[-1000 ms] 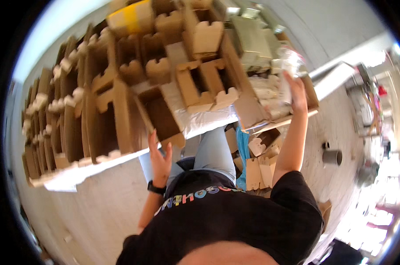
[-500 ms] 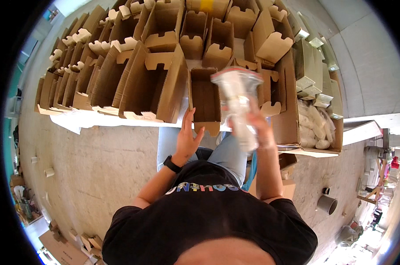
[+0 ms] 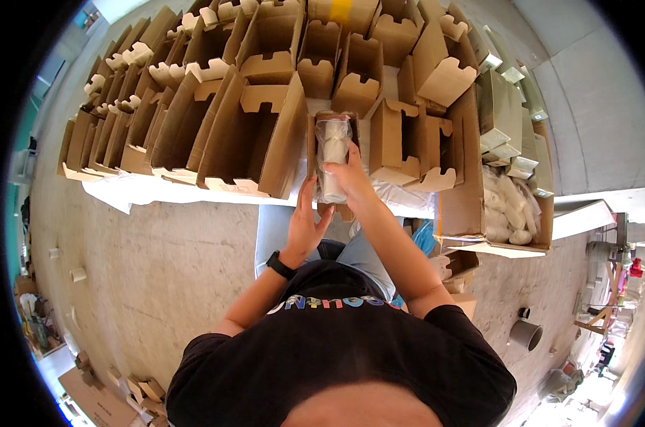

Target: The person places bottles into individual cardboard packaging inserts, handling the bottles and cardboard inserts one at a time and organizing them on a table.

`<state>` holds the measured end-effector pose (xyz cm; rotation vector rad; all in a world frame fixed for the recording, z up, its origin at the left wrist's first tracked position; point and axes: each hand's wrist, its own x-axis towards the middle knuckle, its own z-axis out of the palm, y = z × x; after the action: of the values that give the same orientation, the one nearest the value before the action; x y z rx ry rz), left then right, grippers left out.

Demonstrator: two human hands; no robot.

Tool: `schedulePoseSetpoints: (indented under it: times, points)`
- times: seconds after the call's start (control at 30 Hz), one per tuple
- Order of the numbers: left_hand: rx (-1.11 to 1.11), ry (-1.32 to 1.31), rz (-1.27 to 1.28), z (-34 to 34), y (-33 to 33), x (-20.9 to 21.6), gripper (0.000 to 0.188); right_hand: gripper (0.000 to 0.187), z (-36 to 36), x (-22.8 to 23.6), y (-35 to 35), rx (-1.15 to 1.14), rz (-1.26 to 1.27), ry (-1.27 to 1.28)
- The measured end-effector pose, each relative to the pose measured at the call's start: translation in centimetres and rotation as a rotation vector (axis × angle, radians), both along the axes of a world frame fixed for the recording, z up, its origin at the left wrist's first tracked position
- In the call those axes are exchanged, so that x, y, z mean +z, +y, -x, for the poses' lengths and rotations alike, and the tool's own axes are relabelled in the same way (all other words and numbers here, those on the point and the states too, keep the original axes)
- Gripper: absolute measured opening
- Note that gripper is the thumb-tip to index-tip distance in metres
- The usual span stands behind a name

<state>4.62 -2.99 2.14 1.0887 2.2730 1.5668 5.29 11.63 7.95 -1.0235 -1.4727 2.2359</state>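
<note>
A small open cardboard box (image 3: pixel 312 146) stands at the near edge of the table, right in front of me. My right hand (image 3: pixel 351 183) grips a clear plastic bag holding a white cylindrical piece (image 3: pixel 334 146). The bagged piece is over the box's opening and looks partly inside it; how deep it sits I cannot tell. My left hand (image 3: pixel 305 231) is open, fingers and thumb spread, with its fingertips against the box's near left corner. A black watch (image 3: pixel 279 265) is on the left wrist.
Many open cardboard boxes cover the table, including a larger one (image 3: pixel 247 142) just left and a smaller one (image 3: pixel 390 146) right. A big carton (image 3: pixel 459 213) at right holds bagged white pieces (image 3: pixel 507 206) and pale closed boxes (image 3: pixel 499 114). A grey bin (image 3: pixel 526 334) stands on the floor.
My right hand has carried the bagged white piece leftward from beside the small box to over its opening. My left hand stays at the box's near corner.
</note>
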Motion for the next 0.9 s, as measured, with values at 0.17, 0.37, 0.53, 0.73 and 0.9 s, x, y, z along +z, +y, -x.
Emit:
schedulePoseSetpoints:
  times: [0.17, 0.37, 0.53, 0.73, 0.9]
  points:
    - [-0.014, -0.05, -0.008, 0.1, 0.2, 0.3, 0.074, 0.086, 1.2, -3.1, 1.2, 0.03, -0.106, -0.005]
    - [-0.019, -0.04, -0.052, 0.4, 0.8, 0.6, 0.074, 0.092, 2.7, -7.8, 0.5, 0.122, -0.779, -0.372]
    - [-0.023, -0.021, -0.072, 0.5, 0.7, 0.3, 0.071, 0.071, -0.2, -7.5, 1.6, 0.106, -0.751, -0.166]
    - [-0.023, -0.101, -0.044, 0.6, 0.5, 0.3, 0.071, 0.034, -3.6, -2.9, 2.6, 0.115, -0.559, 0.097]
    - [-0.015, -0.114, -0.03, 0.7, 0.5, 1.0, 0.069, 0.031, -5.9, -2.4, 3.2, 0.028, -0.783, 0.019]
